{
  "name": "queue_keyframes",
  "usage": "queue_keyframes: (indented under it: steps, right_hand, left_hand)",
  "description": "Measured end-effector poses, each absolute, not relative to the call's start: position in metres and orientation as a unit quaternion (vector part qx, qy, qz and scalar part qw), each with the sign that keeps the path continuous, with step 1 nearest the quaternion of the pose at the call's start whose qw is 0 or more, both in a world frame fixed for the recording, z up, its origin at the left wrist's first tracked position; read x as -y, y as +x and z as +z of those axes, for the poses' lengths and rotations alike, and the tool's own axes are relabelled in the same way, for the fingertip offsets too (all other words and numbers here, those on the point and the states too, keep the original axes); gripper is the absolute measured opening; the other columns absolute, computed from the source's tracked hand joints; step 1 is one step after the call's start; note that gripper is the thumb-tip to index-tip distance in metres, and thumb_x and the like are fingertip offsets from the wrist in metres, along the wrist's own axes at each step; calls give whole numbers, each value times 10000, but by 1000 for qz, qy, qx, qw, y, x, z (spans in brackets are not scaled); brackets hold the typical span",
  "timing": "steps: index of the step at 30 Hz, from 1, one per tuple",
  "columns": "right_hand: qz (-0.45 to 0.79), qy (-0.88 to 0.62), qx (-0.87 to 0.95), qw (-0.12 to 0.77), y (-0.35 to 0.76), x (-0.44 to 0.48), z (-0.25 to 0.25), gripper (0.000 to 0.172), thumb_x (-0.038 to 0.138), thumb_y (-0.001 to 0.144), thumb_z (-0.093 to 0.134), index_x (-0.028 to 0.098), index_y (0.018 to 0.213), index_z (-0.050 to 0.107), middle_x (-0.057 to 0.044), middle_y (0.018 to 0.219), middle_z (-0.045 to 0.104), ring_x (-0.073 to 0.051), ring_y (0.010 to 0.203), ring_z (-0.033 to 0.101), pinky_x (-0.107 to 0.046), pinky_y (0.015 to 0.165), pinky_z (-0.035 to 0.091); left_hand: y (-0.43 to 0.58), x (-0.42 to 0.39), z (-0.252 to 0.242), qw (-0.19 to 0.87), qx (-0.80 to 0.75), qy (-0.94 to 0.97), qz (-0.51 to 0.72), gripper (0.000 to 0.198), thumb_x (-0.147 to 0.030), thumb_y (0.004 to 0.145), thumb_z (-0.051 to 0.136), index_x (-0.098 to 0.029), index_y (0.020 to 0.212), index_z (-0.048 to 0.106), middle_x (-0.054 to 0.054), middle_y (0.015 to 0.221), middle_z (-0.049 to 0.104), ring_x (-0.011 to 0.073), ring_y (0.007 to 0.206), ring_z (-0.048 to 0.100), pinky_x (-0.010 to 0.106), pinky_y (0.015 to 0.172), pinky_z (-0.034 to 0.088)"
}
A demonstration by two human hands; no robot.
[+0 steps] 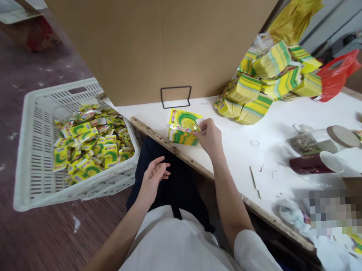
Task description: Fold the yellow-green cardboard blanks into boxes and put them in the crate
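R hand [210, 137] at corner of yellow-grn card stack [183, 127] on wht table [235, 146], L hand [154, 176] empty above lap [181, 188], wht plastic crate [31, 153] w/ carded packs [88, 147] at L, more stacks [274, 62] at R

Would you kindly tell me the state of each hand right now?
Left hand: loosely open, holding nothing visible.
Right hand: closed at the card stack's edge; exact hold unclear.

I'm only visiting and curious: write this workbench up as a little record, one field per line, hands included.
Right hand: fingertips at the right edge of a yellow-green card stack; grip unclear
Left hand: above the lap, fingers loosely curled, nothing visible in it
Surface: white table
Left of table: white crate with many yellow-green packets
Beyond stack: black wire frame, cardboard
Right side: piled card bundles, red bag, maroon cup
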State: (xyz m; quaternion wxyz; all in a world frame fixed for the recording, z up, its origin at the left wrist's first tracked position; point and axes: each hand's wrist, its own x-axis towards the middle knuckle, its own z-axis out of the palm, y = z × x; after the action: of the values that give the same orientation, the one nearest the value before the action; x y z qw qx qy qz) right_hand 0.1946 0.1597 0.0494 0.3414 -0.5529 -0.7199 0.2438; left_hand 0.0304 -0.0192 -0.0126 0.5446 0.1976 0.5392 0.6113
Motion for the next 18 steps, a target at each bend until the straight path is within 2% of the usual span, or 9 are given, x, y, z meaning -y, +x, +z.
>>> queue_keyframes:
  steps: [3,5,6,8,11,14,16,18]
  right_hand:
    - [304,-498,710,394,192,-128,54,217,182,801,651,229,927,481,24,788,613,-151,645,574,-299,662,466]
    - [355,-438,733,381,187,-97,50,157,182,834,611,229,931,497,16,803,621,-143,658,584,-276,640,470]
    - [389,-403,748,355,185,-81,46,142,162,834,597,228,926,510,16,793,620,-141,661,587,-266,630,470]
    - [452,-336,757,331,179,-53,36,119,143,838,587,222,911,536,4,813,621,-139,687,593,-257,629,478]
    - [481,-319,723,379,175,-28,23,81,141,857,585,215,870,554,-10,852,613,-135,715,579,-262,667,493]
    - [500,-333,694,398,175,-24,17,74,172,860,616,218,875,560,-5,838,603,-144,733,570,-276,688,492]
    - [545,-334,669,380,175,-25,15,122,223,845,664,223,891,551,5,819,596,-145,723,566,-279,679,490]
    - [602,-321,641,352,174,-22,12,216,285,824,715,228,940,542,6,839,600,-146,736,574,-278,681,492]
  left_hand:
    - [36,17,-14,567,-468,240,633,653,-489,674,865,-188,1210,644,113,1130,709,205,896,705,301,739,581]
    - [40,12,-12,551,-419,235,682,663,-531,601,897,-197,1133,687,116,1176,706,276,1051,690,374,857,587]
    - [41,10,-11,538,-405,225,705,604,-552,624,877,-201,1085,705,111,1172,712,294,1112,671,402,912,575]
    - [45,5,-7,500,-408,206,736,461,-555,757,781,-210,1057,719,106,1150,724,298,1178,646,433,982,549]
    - [51,5,-3,458,-434,227,742,447,-501,870,683,-239,1231,669,111,1280,683,292,1252,610,456,1052,510]
    - [59,10,-2,459,-437,268,726,473,-496,883,671,-234,1275,641,115,1309,666,279,1258,606,445,1095,474]
    - [62,11,0,473,-431,255,725,440,-523,865,683,-211,1175,678,114,1187,710,268,1171,649,430,1065,491]
    - [62,7,5,485,-411,209,743,440,-579,808,717,-194,1021,697,85,982,723,244,990,695,401,957,548]
